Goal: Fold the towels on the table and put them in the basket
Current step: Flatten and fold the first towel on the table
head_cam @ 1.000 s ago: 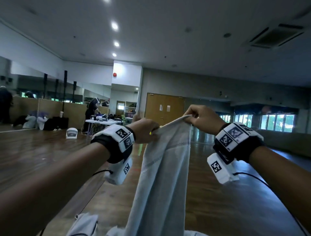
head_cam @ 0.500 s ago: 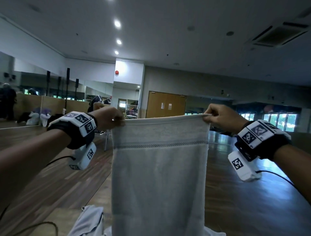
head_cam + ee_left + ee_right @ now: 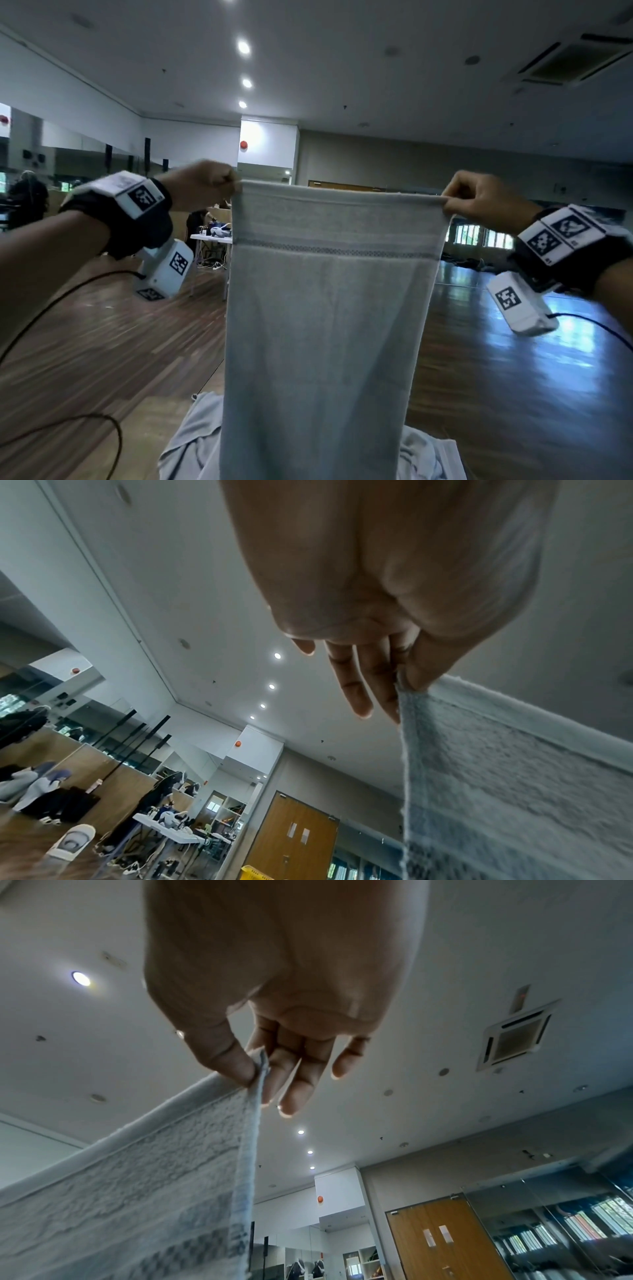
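A pale grey towel (image 3: 325, 325) with a darker woven stripe hangs spread out in front of me at chest height. My left hand (image 3: 219, 186) pinches its top left corner between thumb and fingers; in the left wrist view that hand (image 3: 402, 680) has the thumb pressed on the towel (image 3: 514, 777) edge. My right hand (image 3: 459, 202) pinches the top right corner, and in the right wrist view this hand (image 3: 257, 1069) nips the towel (image 3: 137, 1204) hem. More crumpled towels (image 3: 195, 442) lie on the table below. A yellow basket (image 3: 255, 873) corner shows low in the left wrist view.
The wooden table (image 3: 144, 425) edge sits under the towel pile, with black cables (image 3: 68, 425) trailing from my wrists over it. Beyond lie a wood floor, a white table (image 3: 210, 238) with gear, and a person (image 3: 27, 202) far left.
My hands have moved apart, drawing the towel's top edge from bunched to stretched flat and wide. The towel now hangs square in front of me.
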Available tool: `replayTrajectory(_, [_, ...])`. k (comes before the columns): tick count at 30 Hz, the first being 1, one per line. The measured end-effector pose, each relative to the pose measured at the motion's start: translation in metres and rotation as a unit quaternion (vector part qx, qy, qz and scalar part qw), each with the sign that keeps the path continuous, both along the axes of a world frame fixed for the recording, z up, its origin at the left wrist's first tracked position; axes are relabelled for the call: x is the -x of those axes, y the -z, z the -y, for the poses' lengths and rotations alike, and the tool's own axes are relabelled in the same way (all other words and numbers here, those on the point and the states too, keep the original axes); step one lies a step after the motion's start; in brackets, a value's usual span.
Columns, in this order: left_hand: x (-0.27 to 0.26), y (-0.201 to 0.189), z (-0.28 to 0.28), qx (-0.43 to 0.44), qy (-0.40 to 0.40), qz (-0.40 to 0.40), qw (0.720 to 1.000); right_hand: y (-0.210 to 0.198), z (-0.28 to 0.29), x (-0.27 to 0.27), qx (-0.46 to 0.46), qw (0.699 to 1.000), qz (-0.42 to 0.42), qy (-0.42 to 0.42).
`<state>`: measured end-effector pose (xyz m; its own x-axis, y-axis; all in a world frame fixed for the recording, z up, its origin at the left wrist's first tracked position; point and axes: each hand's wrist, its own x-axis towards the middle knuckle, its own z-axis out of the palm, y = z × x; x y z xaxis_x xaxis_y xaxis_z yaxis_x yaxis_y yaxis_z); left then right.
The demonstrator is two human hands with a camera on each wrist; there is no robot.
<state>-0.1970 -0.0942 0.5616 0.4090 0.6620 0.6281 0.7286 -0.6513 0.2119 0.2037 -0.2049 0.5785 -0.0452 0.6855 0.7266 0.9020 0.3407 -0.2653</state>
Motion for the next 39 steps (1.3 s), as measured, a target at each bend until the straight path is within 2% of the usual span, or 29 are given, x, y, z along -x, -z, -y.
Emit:
replayTrajectory(3, [-0.001, -0.010, 0.016, -0.014, 0.015, 0.040, 0.999, -0.009, 0.013, 0.005, -0.030, 0.999, -0.003, -0.012])
replayTrajectory(5, [-0.001, -0.017, 0.020, -0.058, 0.006, 0.045, 0.997, -0.012, 0.019, 0.007, -0.035, 0.999, -0.007, -0.024])
replayTrajectory(7, [0.003, -0.023, 0.020, -0.095, 0.001, 0.039, 0.995, -0.014, 0.022, 0.007, -0.034, 0.999, -0.020, -0.036])
replayTrajectory(12, [0.003, -0.024, -0.001, -0.122, 0.007, 0.020, 0.992, -0.012, 0.007, 0.005, -0.022, 0.999, -0.025, -0.020])
replayTrajectory(15, [0.002, -0.011, -0.027, -0.096, -0.007, -0.011, 0.995, 0.000, -0.016, 0.000, -0.013, 0.999, -0.034, -0.005])
replayTrajectory(20, [-0.008, 0.043, -0.083, -0.058, -0.026, -0.073, 0.995, 0.048, -0.066, -0.007, 0.079, 0.997, -0.010, 0.009])
replayTrajectory(23, [-0.015, 0.081, -0.108, -0.012, -0.008, -0.092, 0.996, 0.080, -0.098, -0.011, 0.126, 0.992, 0.008, 0.028])
replayTrajectory(26, [-0.022, 0.109, -0.128, -0.011, -0.007, -0.081, 0.997, 0.103, -0.125, -0.012, 0.124, 0.990, 0.020, 0.069])
replayTrajectory(33, [-0.038, 0.147, -0.168, -0.080, -0.015, -0.012, 0.997, 0.141, -0.166, -0.016, 0.060, 0.991, -0.007, 0.123])
replayTrajectory(36, [-0.045, 0.182, -0.176, -0.070, -0.022, -0.008, 0.997, 0.172, -0.179, -0.022, 0.071, 0.990, -0.024, 0.121])
replayTrajectory(39, [-0.047, 0.235, -0.177, -0.037, -0.015, 0.010, 0.999, 0.220, -0.180, -0.019, 0.103, 0.990, -0.046, 0.090])
